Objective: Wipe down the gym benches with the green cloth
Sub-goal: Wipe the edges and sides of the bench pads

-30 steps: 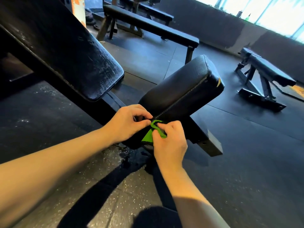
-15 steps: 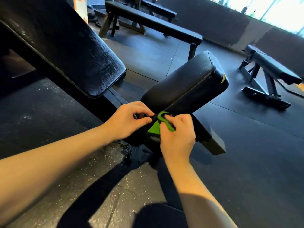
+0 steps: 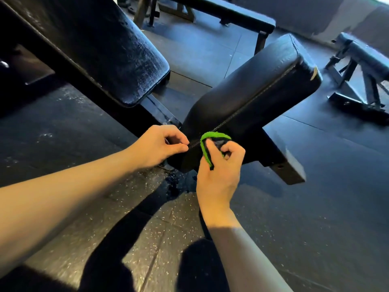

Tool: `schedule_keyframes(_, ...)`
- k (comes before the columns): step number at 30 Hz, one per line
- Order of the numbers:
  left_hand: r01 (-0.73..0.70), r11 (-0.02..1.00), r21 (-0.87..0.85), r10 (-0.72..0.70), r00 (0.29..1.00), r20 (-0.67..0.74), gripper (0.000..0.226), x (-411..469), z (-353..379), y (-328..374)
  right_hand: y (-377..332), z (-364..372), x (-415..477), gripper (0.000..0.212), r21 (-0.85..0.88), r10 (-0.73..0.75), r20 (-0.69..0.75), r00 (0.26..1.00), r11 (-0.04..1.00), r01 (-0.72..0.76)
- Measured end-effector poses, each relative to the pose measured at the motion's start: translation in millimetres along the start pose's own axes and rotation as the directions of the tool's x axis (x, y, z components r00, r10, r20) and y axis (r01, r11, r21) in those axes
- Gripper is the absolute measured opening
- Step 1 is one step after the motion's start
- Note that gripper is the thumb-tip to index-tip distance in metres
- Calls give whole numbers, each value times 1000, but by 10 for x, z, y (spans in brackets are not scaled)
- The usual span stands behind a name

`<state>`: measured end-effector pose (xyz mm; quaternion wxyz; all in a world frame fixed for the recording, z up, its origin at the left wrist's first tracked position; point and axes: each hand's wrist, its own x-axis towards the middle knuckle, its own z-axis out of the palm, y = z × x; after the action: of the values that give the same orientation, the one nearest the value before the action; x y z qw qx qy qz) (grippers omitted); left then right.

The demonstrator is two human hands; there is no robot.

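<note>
The green cloth is bunched in my right hand, which grips it against the near end of the black seat pad, just below the pad's side seam. My left hand lies beside it at the same end of the pad, fingers curled with thumb meeting forefinger, and nothing shows in its grasp. A small gap separates it from the cloth. The bench's inclined back pad, scuffed and streaked, rises to the upper left.
A long flat bench stands at the back, and another bench at the far right. The steel foot of my bench sticks out to the right. A wet patch darkens the speckled rubber floor.
Earlier both hands pinched the cloth together. Now my left hand is off it, and my right hand has gathered the cloth into a loop and shifted slightly right along the pad.
</note>
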<state>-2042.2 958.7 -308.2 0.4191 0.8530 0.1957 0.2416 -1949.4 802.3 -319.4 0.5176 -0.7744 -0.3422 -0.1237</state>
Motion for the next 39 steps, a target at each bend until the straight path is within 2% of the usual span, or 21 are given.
schedule_keyframes(3, -12, 1000, 7, 12, 1000, -3, 10, -32, 19, -14, 94, 82, -241, 13, -53, -45, 135, 990, 997, 52)
schedule_keyframes(5, -15, 1000, 5, 15, 1000, -16, 11, -49, 34, -8, 144, 87, -392, 33, -37, 37, 282, 959, 999, -28)
schedule_keyframes(6, -11, 1000, -2, 11, 1000, -17, 11, -55, 38, -4, 145, 60, -404, 38, -18, 68, 304, 950, 998, -66)
schedule_keyframes(7, -9, 1000, -5, 9, 1000, -17, 11, -66, 41, -2, 91, -2, -332, 35, -2, 67, 272, 960, 998, -69)
schedule_keyframes(9, -6, 1000, 0, 6, 1000, -20, 12, -63, 35, -24, -57, -165, -1, 25, 37, -5, 80, 997, 999, 2)
schedule_keyframes(12, 26, 1000, -17, -27, 1000, -14, 11, -81, 35, -78, -300, -474, 594, 25, 89, -115, -263, 958, 986, 143)
schedule_keyframes(13, 36, 999, -19, -37, 999, -17, 11, -86, 36, -88, -330, -518, 710, 26, 100, -137, -303, 943, 980, 175)
schedule_keyframes(15, 51, 999, -14, -52, 999, -12, 11, -80, 32, -108, -285, -485, 707, 26, 78, -153, -254, 955, 981, 178)
schedule_keyframes(18, 54, 998, -33, -54, 999, -7, 13, -73, 28, -134, -80, -256, 332, 30, -3, -133, -113, 985, 991, 134)
schedule_keyframes(21, 61, 997, -37, -62, 998, -33, 14, -83, 52, -180, 94, -6, -15, 30, -24, -84, -30, 996, 996, 84)
schedule_keyframes(24, 54, 998, -32, -55, 997, -51, 14, -113, 81, -217, 138, 172, -209, 27, 0, 32, 53, 998, 999, -33)
schedule_keyframes(27, 66, 997, -30, -68, 995, -67, 14, -154, 115, -271, 218, 388, -479, 22, -39, 132, 158, 979, 991, -127)
schedule_keyframes(30, 78, 996, -36, -81, 991, -104, 15, -206, 170, -312, 290, 625, -661, 16, 10, 231, 154, 961, 972, -235)
schedule_keyframes(33, 80, 997, -22, -82, 990, -112, 15, -243, 202, -378, 243, 790, -681, 14, 100, 429, 252, 868, 880, -464)
schedule_keyframes(36, 93, 996, -9, -93, 990, -102, 15, -249, 192, -381, 156, 770, -669, 38, 262, 499, 191, 846, 804, -533)
schedule_keyframes(39, 101, 994, -35, -104, 990, -94, 15, -239, 185, -377, 113, 549, -633, 25, 303, 465, 101, 880, 828, -472)
